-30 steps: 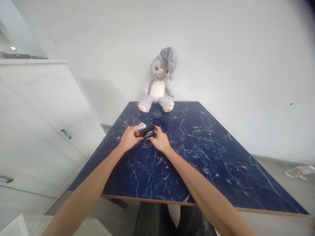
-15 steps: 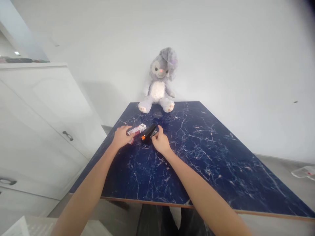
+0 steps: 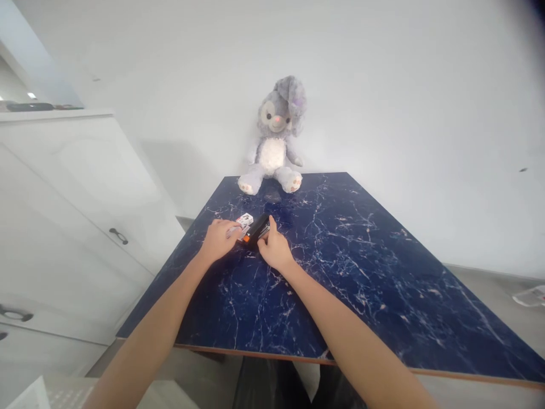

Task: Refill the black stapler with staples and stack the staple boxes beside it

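Observation:
A small white box [image 3: 244, 220] with dark print lies on the blue table. My left hand [image 3: 219, 238] is closed over its near end, with the fingers covering much of it. Right beside the box is a black oblong object [image 3: 258, 226] with an orange piece [image 3: 246, 239] at its near end; its exact kind I cannot make out. My right hand [image 3: 275, 247] grips its right side, index finger stretched along it and thumb near the lower end. Box and black object lie side by side, apparently touching.
A grey plush rabbit [image 3: 272, 136] sits at the back of the blue marbled table [image 3: 361, 272], against the white wall. On the left stands a white cabinet [image 3: 76, 199] with dark handles. A clear plastic item [image 3: 530, 296] lies beyond the table's right side.
My left hand has moved right with the box, closing the gap to the black object. My right hand and the black object have shifted slightly left.

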The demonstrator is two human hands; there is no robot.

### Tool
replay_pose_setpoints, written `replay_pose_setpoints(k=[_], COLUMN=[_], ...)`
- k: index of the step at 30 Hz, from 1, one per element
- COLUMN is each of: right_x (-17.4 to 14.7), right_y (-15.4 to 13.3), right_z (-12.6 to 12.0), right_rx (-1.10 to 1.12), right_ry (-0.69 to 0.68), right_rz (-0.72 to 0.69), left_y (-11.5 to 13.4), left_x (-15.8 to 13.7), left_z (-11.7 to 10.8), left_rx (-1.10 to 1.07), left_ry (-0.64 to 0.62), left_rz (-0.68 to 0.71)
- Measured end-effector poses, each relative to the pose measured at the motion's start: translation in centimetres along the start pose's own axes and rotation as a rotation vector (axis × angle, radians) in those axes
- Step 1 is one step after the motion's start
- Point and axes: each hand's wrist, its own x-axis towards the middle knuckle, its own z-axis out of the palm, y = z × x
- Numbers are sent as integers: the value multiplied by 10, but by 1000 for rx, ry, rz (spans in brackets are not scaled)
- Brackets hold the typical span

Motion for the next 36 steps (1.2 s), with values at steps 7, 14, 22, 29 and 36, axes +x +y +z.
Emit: replay_pose_setpoints(k=[7,14,22,29,36], right_x=[-1,-1,11,25,22], right_y=[-3,-2,12,28,34], right_z=[-2,0,-4,-17,-18], right_rx=[-16,-2,507,710,582], right_ry=[-8,-12,289,454,456], right_rz=[-3,10,242,415,293], left_y=[-24,-32,39,89,40], left_x=[-9,-8,-11,-28,-10], left_z=[7,6,-15,21,15], left_rx=[149,218,35,22,90], left_ry=[-209,-135,136,-186,-31], left_rz=[-119,-209,145,502,300])
